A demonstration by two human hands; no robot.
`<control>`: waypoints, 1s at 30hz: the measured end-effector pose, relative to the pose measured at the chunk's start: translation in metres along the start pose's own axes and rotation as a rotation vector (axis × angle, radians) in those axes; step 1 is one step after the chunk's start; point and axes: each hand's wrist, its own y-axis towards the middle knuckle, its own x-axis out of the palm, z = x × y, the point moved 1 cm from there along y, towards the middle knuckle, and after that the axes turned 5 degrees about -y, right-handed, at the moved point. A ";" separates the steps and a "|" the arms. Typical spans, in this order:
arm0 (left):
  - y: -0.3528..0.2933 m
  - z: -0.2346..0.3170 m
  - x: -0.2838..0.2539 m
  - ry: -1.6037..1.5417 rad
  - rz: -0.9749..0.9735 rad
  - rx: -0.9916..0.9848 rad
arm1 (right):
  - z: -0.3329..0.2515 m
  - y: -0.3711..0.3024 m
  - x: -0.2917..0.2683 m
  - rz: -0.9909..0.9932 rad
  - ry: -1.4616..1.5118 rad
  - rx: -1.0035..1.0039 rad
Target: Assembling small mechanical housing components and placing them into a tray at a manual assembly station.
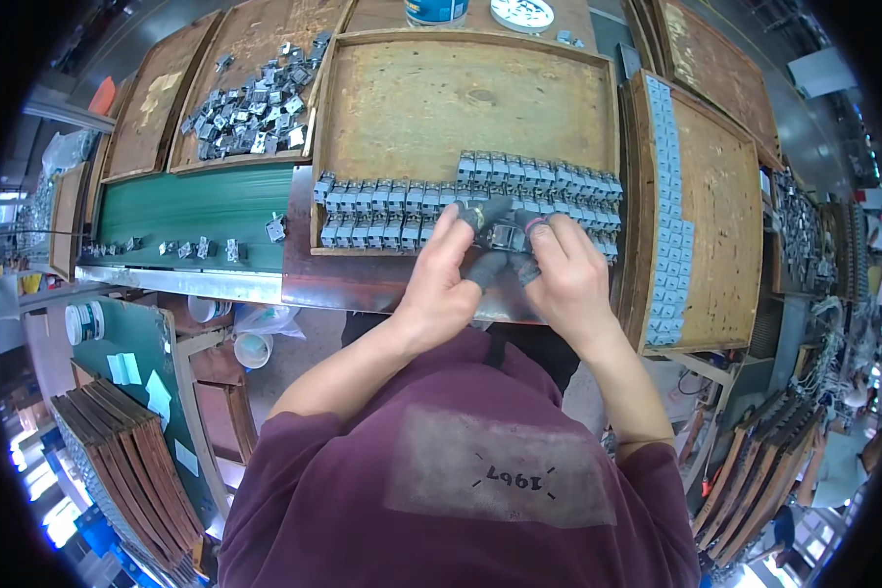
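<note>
Between the covered fingertips of both hands is a small grey block-shaped part (504, 236), held over the near edge of a wooden tray (470, 98). My left hand (446, 274) pinches it from the left, thumb below and forefinger above. My right hand (566, 274) closes on its right side in the same way. Dark finger covers hide much of the part. Behind the hands, rows of similar grey-blue parts (387, 199) stand packed along the tray's near side, with a further short row at the right.
A green conveyor belt (196, 206) with several loose parts lies to the left. Beyond it, a wooden tray holds a heap of metal parts (255, 113). At the right, another tray (720, 225) carries columns of blue-grey pieces (668, 255). A tub (436, 12) and white lid (521, 14) sit at the back.
</note>
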 end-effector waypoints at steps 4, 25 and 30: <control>-0.002 -0.010 0.006 0.535 0.005 0.170 | -0.006 0.000 0.002 0.006 0.045 0.096; 0.070 -0.033 -0.037 0.722 -0.122 0.208 | 0.108 -0.023 -0.025 -0.080 0.317 0.736; 0.119 -0.083 -0.108 0.624 -0.155 -0.330 | 0.263 -0.115 -0.063 0.068 -0.269 0.994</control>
